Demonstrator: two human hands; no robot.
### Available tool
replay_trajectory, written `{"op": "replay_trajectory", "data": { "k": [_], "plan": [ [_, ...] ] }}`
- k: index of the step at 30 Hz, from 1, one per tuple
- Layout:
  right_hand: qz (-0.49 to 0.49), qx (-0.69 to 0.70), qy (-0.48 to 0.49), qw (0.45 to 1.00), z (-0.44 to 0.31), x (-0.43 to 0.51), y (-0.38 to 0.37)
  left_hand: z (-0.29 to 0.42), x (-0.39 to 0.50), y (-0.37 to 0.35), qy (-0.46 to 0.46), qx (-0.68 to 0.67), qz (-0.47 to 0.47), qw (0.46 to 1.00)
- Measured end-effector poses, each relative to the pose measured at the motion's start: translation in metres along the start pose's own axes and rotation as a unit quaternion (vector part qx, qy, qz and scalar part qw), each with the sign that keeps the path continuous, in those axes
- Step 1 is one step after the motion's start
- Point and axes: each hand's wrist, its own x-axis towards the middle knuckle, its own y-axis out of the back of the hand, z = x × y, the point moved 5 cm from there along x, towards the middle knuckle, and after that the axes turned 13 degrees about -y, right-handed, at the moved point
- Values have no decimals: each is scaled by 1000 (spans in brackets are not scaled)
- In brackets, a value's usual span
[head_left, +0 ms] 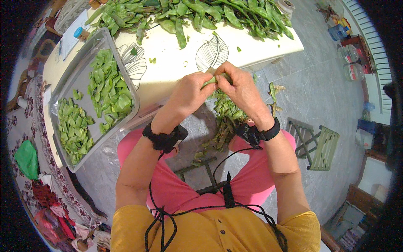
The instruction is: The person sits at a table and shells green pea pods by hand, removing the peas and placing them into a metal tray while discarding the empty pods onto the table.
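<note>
My left hand (196, 89) and my right hand (236, 85) meet at the near edge of the white table (170, 63), both pinching a green bean pod (210, 82) between thumbs and fingers. The fingers partly hide the pod. Whole flat green bean pods (201, 14) lie heaped along the table's far side. To the left, a grey metal tray (121, 60) holds green pod pieces (108, 88) in two main piles. Below my right hand, pods and scraps (228, 110) lie in a heap near the floor.
A blue-capped jar (81, 33) and a sheet of paper (73, 34) are beyond the tray. A folding stool (321, 148) stands on the grey floor at right. Black cables (195, 208) cross my lap. Large plastic bottles (351, 63) stand at the far right.
</note>
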Motion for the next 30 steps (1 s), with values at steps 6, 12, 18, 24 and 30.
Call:
{"op": "replay_trajectory", "data": {
  "k": [6,12,18,24,30],
  "plan": [
    [36,54,-51,997,13,6,-4,13,1,1,-76,163,56,982],
    [1,205,-63,977,19,14,-7,15,2,9,-51,127,112,984],
    [40,309,-83,947,19,11,-1,19,3,7,-23,91,138,986],
    [82,349,-84,930,26,9,2,25,8,4,-56,110,142,982],
    [124,480,-133,858,47,17,26,17,3,2,-22,68,137,988]
  ]
}}
